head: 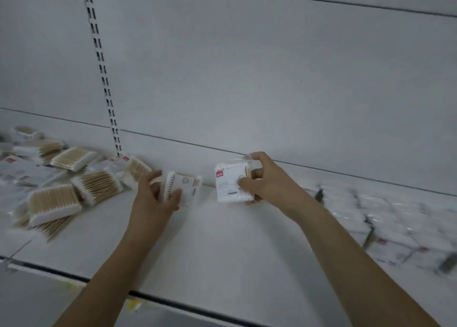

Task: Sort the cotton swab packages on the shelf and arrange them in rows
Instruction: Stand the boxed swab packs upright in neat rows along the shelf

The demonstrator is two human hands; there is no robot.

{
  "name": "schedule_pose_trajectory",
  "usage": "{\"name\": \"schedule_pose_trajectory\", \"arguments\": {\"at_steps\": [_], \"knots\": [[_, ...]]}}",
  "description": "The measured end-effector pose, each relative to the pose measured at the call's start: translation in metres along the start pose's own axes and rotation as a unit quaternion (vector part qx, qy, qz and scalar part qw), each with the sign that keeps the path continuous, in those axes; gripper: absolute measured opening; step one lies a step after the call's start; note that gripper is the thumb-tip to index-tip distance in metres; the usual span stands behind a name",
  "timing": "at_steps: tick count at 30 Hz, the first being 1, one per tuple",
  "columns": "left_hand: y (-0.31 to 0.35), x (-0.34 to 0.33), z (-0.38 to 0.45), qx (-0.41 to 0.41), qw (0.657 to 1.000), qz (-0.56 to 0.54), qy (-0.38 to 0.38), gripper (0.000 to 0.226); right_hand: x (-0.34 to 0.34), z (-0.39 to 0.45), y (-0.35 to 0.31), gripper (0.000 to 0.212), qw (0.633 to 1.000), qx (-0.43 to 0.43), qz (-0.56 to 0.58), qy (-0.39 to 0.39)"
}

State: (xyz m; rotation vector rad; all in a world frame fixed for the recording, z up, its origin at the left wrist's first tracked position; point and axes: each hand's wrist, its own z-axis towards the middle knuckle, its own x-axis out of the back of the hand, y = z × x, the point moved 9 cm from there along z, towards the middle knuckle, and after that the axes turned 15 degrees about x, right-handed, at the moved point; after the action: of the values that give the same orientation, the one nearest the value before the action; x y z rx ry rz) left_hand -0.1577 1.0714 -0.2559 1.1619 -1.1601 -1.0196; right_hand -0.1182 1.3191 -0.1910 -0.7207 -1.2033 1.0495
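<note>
- Shelf (pixel 222 240), white and wide, runs across the lower part of the head view, backed by a pale panel wall (pixel 247 79) with a slotted upright strip (pixel 103 74) on its left side.
- Rows of white cotton swab packages (pixel 385 218) lie flat and close together on the shelf's right side, blurred.
- Loose heap of swab packages (pixel 61 185) sprawls on the shelf's left side, tilted at different angles, tan sticks showing through the wrappers.
- Left hand (pixel 154 198) reaches in from below, fingers and thumb curled around one package (pixel 184 187) standing on edge near the back of the shelf, just right of the heap.
- Right hand (pixel 265 178) grips a second package (pixel 231 184), printed label facing the camera, held upright near the back wall, between the left-hand package and the rows.
</note>
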Motion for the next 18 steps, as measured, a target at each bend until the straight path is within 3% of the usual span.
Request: {"name": "schedule_pose_trajectory", "arguments": {"at_steps": [2,6,9,15,18], "knots": [[0.016,-0.030,-0.008,-0.028,0.997,0.054,-0.036,0.036,0.032,-0.018,-0.004,0.046,0.999,-0.024,0.019,0.010],[0.050,-0.095,-0.025,-0.113,0.978,0.109,-0.134,0.026,0.101,-0.043,-0.012,0.013,0.991,0.000,-0.084,0.099],[0.060,-0.134,-0.027,-0.124,0.967,0.117,-0.190,0.032,0.129,-0.050,-0.008,0.006,0.976,0.030,-0.164,0.139],[0.041,-0.181,-0.017,-0.099,0.962,0.151,-0.205,0.037,0.132,-0.044,0.024,0.019,0.940,0.023,-0.336,0.047],[0.018,-0.181,-0.011,-0.045,0.973,0.134,-0.184,0.050,0.124,-0.037,0.033,0.011,0.882,0.067,-0.466,-0.004]]}}
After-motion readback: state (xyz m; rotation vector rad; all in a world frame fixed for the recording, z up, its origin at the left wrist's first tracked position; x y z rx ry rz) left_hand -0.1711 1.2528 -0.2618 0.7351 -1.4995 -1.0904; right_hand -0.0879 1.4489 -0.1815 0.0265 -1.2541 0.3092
